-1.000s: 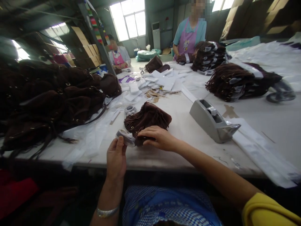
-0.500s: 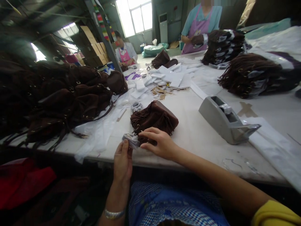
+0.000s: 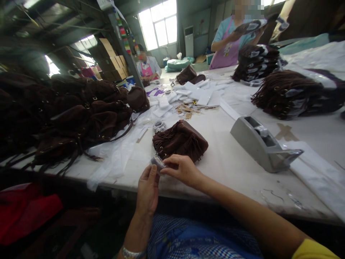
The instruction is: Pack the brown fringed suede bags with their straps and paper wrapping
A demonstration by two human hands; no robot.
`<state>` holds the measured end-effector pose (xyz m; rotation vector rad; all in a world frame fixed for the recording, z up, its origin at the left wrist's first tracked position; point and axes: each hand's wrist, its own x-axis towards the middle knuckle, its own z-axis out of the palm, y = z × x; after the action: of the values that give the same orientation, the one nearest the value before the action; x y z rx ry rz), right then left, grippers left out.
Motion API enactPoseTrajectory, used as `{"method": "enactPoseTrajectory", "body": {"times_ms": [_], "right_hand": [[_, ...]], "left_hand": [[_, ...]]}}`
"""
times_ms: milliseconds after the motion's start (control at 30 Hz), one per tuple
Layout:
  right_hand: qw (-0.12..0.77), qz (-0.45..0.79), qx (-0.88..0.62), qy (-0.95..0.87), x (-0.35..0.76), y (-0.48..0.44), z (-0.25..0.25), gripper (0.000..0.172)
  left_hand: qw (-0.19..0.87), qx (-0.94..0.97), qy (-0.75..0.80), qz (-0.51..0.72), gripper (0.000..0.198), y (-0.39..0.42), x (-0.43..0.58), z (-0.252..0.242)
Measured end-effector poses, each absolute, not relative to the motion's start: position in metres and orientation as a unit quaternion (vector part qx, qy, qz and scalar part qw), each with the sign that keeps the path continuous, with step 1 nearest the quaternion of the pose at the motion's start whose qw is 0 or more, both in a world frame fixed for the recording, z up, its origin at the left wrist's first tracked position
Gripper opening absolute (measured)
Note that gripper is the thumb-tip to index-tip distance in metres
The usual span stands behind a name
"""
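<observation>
A dark brown fringed bag [image 3: 183,140] lies on its side on the white table, just beyond my hands. At its near left end is a small bundle in clear plastic wrap [image 3: 157,163]; it looks like a coiled strap, but blur hides the detail. My left hand [image 3: 148,185] is closed on the bundle, thumb on top. My right hand [image 3: 182,171] pinches the bundle's right side with thumb and fingers. Whether the bundle is joined to the bag I cannot tell.
A grey tape dispenser [image 3: 265,144] stands to the right. Piled brown bags [image 3: 88,108] cover the left side, and stacked fringed bags [image 3: 293,93] lie at the right. Paper tags [image 3: 187,109] and white packing pieces [image 3: 199,91] are scattered beyond. Two people work across the table.
My right hand has closed from spread fingers to a pinch on the wrapped bundle. The bundle has turned slightly. The co-worker at the back right has lifted a brown item higher.
</observation>
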<state>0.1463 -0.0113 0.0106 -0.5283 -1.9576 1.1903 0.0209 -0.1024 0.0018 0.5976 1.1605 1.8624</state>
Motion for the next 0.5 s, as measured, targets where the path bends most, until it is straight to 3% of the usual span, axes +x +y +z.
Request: {"method": "enactPoseTrajectory", "body": {"times_ms": [200,500], "right_hand": [[0.394,0.495,-0.266,-0.727,0.147,-0.014,0.009,0.025],[0.390,0.662,-0.278,-0.576,0.150,-0.021,0.002,0.044]], "left_hand": [[0.406,0.327,0.535,0.666,0.043,-0.105,0.019,0.008],[0.260,0.372,0.637,0.623,0.044,-0.098,0.018,0.001]]}}
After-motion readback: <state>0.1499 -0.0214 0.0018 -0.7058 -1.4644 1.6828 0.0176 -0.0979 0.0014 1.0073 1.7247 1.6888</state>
